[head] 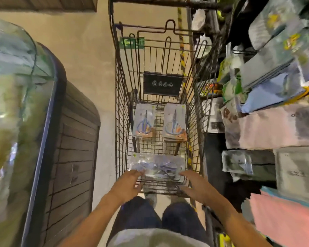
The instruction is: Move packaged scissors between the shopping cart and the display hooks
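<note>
cart: wire shopping cart, centre of aisle, shelves on the right
far end: two packaged scissors flat on the cart floor, side by side
near end: blurred clear pack across the cart
left hand: fingers at pack's left edge, grip unclear
right hand: fingers at pack's right edge, grip unclear

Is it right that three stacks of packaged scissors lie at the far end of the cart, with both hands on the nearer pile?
Not quite: the head view shows two stacks at the far end of the cart, not three. The left hand and right hand do reach the nearer pile.
</note>
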Available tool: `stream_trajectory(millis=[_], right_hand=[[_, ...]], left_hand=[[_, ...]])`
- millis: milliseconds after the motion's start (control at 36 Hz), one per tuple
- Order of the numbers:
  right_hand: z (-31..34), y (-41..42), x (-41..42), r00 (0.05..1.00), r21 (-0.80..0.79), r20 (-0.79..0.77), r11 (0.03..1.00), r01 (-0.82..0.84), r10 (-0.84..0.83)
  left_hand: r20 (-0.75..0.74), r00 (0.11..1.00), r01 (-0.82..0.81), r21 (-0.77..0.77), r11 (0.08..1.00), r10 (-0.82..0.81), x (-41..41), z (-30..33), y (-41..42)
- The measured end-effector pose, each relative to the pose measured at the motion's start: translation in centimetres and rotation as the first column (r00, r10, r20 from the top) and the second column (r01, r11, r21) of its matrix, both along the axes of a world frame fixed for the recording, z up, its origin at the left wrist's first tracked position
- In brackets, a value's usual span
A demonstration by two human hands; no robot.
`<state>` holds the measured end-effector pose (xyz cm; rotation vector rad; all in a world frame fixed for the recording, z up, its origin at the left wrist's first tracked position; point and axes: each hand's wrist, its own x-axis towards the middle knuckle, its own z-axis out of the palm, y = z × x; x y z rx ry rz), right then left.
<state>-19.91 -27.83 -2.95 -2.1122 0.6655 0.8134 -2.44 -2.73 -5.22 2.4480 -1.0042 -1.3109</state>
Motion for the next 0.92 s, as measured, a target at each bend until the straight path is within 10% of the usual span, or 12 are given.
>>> stream_trajectory(millis=[556, 917], right_hand=[[-19.8, 2.5, 5.8, 0.982, -0.041, 0.173, 0.995, 0.09, -0.081], [-23.1, 2.0, 5.6, 0.931, -0.258, 0.282, 0.953, -0.159, 0.232]], left_hand=[[-0.089, 0.995, -0.023, 0.13, 0.991, 0.035, 0.7, -14.2, -1.6], [-0.13, 0.974, -0.165, 0.14, 0.976, 0.183, 0.2, -15.8, -1.3]])
